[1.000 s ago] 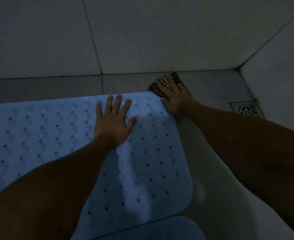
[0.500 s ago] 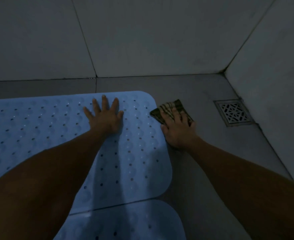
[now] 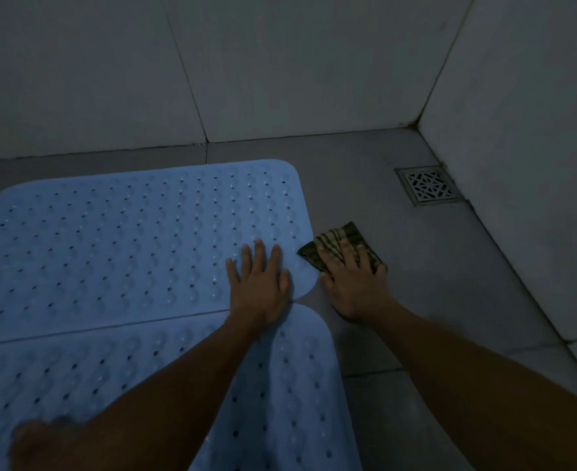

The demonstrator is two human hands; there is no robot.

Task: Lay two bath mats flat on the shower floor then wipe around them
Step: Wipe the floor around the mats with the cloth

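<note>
While flat hands [image 3: 259, 283] press mat [image 3: 127, 246] and cloth [image 3: 341, 246], grey floor [image 3: 416, 300] dim

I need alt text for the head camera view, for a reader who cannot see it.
A left hand presses flat on the far blue bath mat while the right hand presses a striped cloth onto the grey floor beside it. A second mat lies nearer, and a drain grate sits by the wall corner.

One head-worn view looks steeply down, close over the shower floor [image 3: 399, 419], facing the wall corner at upper right.
</note>
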